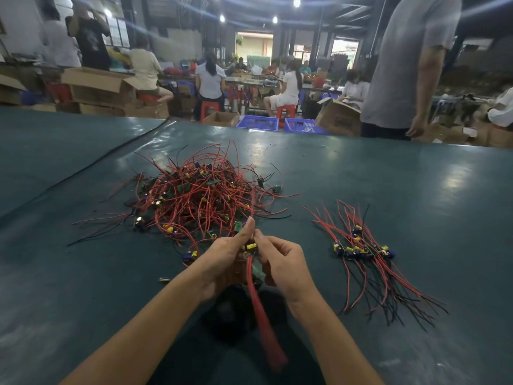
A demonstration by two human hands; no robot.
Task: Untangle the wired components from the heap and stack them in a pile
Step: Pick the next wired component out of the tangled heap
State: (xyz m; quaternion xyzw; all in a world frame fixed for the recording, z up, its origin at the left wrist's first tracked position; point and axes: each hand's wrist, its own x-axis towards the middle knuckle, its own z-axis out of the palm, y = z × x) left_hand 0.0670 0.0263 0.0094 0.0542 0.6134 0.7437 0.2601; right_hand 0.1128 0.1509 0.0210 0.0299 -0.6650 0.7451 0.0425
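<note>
Now the left hand [222, 254] and right hand [283, 262] are clamping their fingers on one wired component [251, 247], its wires trailing toward the person, with the pile [361, 250] lying nearer the right hand.

A dark green table [388, 190] spans the near view. Beyond its far edge stand cardboard boxes [97, 84], blue crates [258, 123] and red stools [286, 109]; ceiling lamps [296, 1] glow above a bright far doorway [254, 45].
</note>
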